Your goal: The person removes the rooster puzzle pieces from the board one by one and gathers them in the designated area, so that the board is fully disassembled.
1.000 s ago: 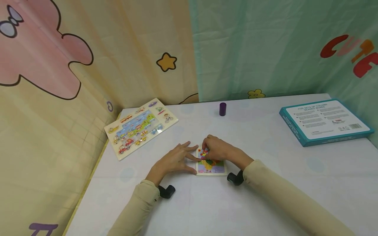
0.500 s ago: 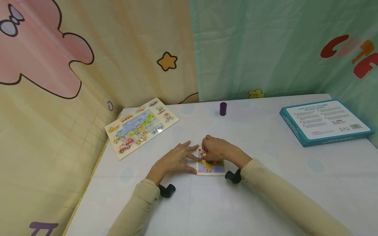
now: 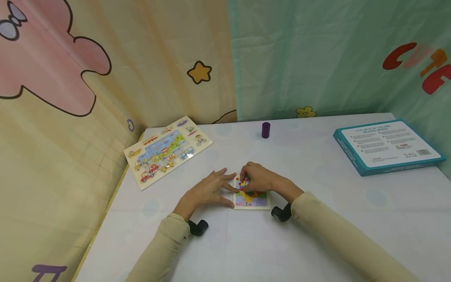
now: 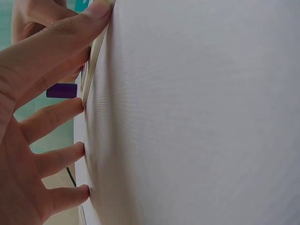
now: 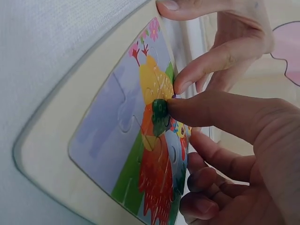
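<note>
A small jigsaw puzzle in a pale wooden tray, with a hen picture, lies on the white table. My left hand rests at its left side with fingers spread; in the left wrist view the thumb and a finger touch the tray's edge. From the right, my right hand reaches over the puzzle's upper part with curled fingers. Its thumb and index finger pinch a puzzle piece at the hen's head. That piece is partly hidden by the fingers. A dark green patch shows beside the thumb tip.
A vehicle puzzle board lies at the back left. A purple cylinder stands near the table's far edge. At the right is a flat teal-edged box. Patterned curtains enclose the table's back and sides.
My right hand shifts only slightly and keeps its fingers at the puzzle's upper left part. The left hand stays at the tray's edge.
</note>
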`<state>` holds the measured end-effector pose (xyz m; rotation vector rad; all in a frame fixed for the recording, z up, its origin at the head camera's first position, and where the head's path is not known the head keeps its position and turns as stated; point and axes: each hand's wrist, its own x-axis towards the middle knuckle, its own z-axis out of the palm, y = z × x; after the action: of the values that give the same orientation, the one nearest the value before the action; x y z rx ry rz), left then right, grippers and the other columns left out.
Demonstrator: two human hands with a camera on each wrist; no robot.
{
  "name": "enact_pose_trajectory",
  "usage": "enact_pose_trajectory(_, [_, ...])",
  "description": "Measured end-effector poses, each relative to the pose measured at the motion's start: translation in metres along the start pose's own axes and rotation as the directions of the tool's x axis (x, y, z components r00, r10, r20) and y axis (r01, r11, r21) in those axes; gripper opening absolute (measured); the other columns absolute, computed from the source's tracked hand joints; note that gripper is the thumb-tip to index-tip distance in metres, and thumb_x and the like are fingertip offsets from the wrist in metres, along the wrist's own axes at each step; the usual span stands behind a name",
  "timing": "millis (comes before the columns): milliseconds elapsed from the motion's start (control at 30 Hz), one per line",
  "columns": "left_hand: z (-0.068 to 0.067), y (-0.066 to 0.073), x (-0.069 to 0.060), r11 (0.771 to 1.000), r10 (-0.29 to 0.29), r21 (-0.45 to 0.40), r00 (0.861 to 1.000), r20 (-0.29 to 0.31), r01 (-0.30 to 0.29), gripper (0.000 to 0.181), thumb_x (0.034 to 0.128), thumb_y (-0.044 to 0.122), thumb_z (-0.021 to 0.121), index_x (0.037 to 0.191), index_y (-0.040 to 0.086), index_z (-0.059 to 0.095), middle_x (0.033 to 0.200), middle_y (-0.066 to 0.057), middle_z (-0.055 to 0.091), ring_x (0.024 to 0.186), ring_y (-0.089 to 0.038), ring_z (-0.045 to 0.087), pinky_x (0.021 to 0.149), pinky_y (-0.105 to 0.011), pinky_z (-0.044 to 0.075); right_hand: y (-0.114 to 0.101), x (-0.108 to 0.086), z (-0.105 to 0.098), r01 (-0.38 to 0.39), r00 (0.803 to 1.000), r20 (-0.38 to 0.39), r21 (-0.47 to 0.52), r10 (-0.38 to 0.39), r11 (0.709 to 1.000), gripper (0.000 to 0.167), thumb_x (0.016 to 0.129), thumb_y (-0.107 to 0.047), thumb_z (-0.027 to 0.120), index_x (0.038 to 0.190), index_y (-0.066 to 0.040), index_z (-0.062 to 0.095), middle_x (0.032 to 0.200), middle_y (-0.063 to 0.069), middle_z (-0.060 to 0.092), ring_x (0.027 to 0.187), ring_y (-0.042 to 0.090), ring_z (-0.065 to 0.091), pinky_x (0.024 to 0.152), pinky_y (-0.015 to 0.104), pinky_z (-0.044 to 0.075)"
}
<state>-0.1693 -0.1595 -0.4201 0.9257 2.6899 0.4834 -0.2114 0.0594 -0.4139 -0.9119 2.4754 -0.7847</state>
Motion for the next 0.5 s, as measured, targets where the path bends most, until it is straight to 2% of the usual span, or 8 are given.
enact_pose_trajectory(100, [-0.0004,0.0003,-0.0007,1.0,-0.011,-0.004,1.0,0.004,0.011,0.051,0.0733,0.046,0.084,0.118,0.024,0.074,0.152,-0.004,0.043,0.147,-0.036,0.021,0.116,-0.058,0.018,-0.0002,0.0009,0.0009,0.002,1.0,-0.009,0.001,-0.002,1.0,0.039,0.081,-0.021,0.079,0.112,-0.004,0.062,0.104,0.004,0.056,0.097,0.02,0.052,0.091,0.037,0.049])
enact_pose_trajectory(200, [0.0001,0.0001,-0.001,1.0,-0.008,-0.008,1.0,0.003,0.008,0.05,0.0735,0.046,0.084,0.118,0.024,0.074,0.152,-0.004,0.043,0.147,-0.036,0.021,0.116,-0.059,0.019,-0.0005,0.0016,0.0016,-0.002,1.0,-0.011,-0.005,0.001,1.0,0.042,0.081,-0.021,0.08,0.115,-0.004,0.062,0.105,0.004,0.056,0.097,0.02,0.052,0.092,0.036,0.049])
enact_pose_trajectory(367, [-0.0001,0.0007,-0.0022,1.0,0.001,-0.007,1.0,0.0,-0.001,0.052,0.0733,0.047,0.083,0.118,0.024,0.074,0.152,-0.003,0.042,0.147,-0.036,0.02,0.115,-0.058,0.021,-0.0005,0.002,0.0012,-0.005,1.0,-0.006,-0.021,0.005,1.0,0.039,0.08,-0.021,0.081,0.111,-0.006,0.063,0.106,0.002,0.055,0.099,0.019,0.052,0.093,0.036,0.049])
enact_pose_trajectory(500, [-0.0011,0.0008,-0.0012,1.0,0.008,-0.004,1.0,-0.006,-0.008,0.052,0.0733,0.047,0.083,0.119,0.025,0.073,0.152,-0.004,0.042,0.147,-0.036,0.02,0.116,-0.058,0.02,0.0005,0.0015,-0.0016,0.024,0.999,-0.026,-0.014,-0.024,1.0,0.028,0.085,-0.014,0.074,0.111,-0.006,0.065,0.106,0.004,0.057,0.099,0.02,0.054,0.093,0.039,0.05])
